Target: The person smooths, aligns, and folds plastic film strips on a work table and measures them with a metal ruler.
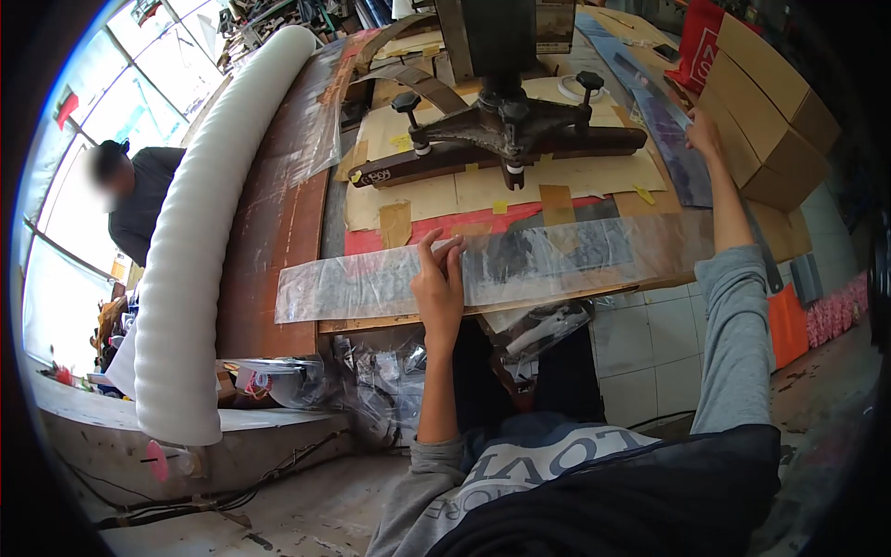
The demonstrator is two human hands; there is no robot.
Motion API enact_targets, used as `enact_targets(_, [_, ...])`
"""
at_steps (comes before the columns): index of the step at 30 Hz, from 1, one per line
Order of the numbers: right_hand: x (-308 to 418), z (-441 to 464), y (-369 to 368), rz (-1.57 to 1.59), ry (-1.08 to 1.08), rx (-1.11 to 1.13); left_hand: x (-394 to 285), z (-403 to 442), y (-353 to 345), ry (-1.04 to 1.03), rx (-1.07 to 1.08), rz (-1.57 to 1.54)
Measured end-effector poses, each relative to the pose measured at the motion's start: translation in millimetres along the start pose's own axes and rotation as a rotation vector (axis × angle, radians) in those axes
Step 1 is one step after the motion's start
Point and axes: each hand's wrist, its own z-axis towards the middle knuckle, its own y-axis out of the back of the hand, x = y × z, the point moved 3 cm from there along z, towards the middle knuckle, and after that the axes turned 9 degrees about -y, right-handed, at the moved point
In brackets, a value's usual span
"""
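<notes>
Dark cloth and a navy shirt with pale letters, LOVE among them, come nearest of all, worn by the person at the table, whose grey sleeves are pushed up toward the elbows. Off to the left, another person in a cap and a dark top is beside the bright windows. Next comes a thick white roll of ribbed, foam-like sheet, slanting away along the table's left side, and beside it a reddish-brown board. Across the near edge of the table lies a clear plastic strip, its left end reaching over the board and its right end close to the person's right forearm. Below that edge hang crumpled clear bags. Over the strip is the left hand, fingers bent; from where I stand I cannot tell whether it pinches the plastic or merely rests on it. Behind it, pale sheets patched with brown tape cover the middle of the table, and above them stands a heavy dark metal frame with black knobs. Farther right, the right hand is stretched forward, closed around the near end of a narrow flat bar that points away over a bluish sheet. Just beside that hand are cardboard boxes, with a red bag behind them and an orange bag lower down.
</notes>
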Motion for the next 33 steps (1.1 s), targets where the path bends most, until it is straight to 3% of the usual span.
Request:
enact_targets(3, [-41.9,35.9,-27.6,-0.183,0.431,-0.283,0.2,0.5,0.7,-0.015,0.015,0.004])
enact_targets(6, [-38.7,14.6,-25.3,-0.271,0.334,-0.133,12.0,-3.0,-3.3,-0.040,0.006,-0.019])
enact_targets(9, [-23.3,-31.5,-19.8,-0.168,0.461,-0.203,11.3,-2.7,-2.9,-0.008,0.026,-0.045])
enact_targets(11, [7.2,-96.1,-9.9,-0.098,0.510,-0.277,6.3,-4.4,-1.4,0.090,-0.035,-0.286])
enact_targets(13, [30.5,-162.0,-9.4,0.092,0.608,-0.131,0.2,-8.6,4.6,0.105,-0.104,-0.528])
enact_targets(14, [45.8,-203.8,-6.9,0.221,0.445,0.068,0.3,-13.2,11.3,0.176,-0.196,-0.614])
enact_targets(15, [55.1,-234.7,-11.7,0.243,0.464,0.128,0.2,-17.6,18.7,0.249,-0.287,-0.695])
enact_targets(17, [70.0,-283.8,-19.2,0.319,0.475,0.284,-1.4,-21.7,34.4,0.351,-0.616,-0.882])
enact_targets(19, [72.2,-304.7,-35.8,0.308,0.529,0.235,-2.6,-26.5,69.4,0.171,-0.540,-1.118])
enact_targets(21, [71.4,-310.6,-41.5,0.293,0.544,0.204,1.5,-35.5,112.5,0.172,-0.714,-1.266])
enact_targets(23, [72.2,-309.9,-42.8,0.276,0.517,0.191,36.1,-52.0,180.2,-0.077,-0.480,-1.161])
enact_targets(25, [72.9,-310.2,-44.1,0.280,0.506,0.204,32.4,-68.9,227.1,-0.030,-0.656,-0.990])
enact_targets(28, [78.4,-313.5,-43.7,0.275,0.468,0.205,56.8,-101.8,286.3,0.017,-0.661,-0.814])
enact_targets(31, [87.8,-320.4,-48.5,0.166,0.485,0.098,32.6,-72.9,249.7,0.252,-0.985,0.021])
enact_targets(32, [90.3,-323.0,-50.1,0.111,0.500,0.043,38.1,-59.7,231.4,0.179,-0.785,0.147])
enact_targets(33, [91.7,-324.6,-51.7,0.105,0.497,0.027,23.1,-42.6,194.2,0.193,-0.644,0.065])
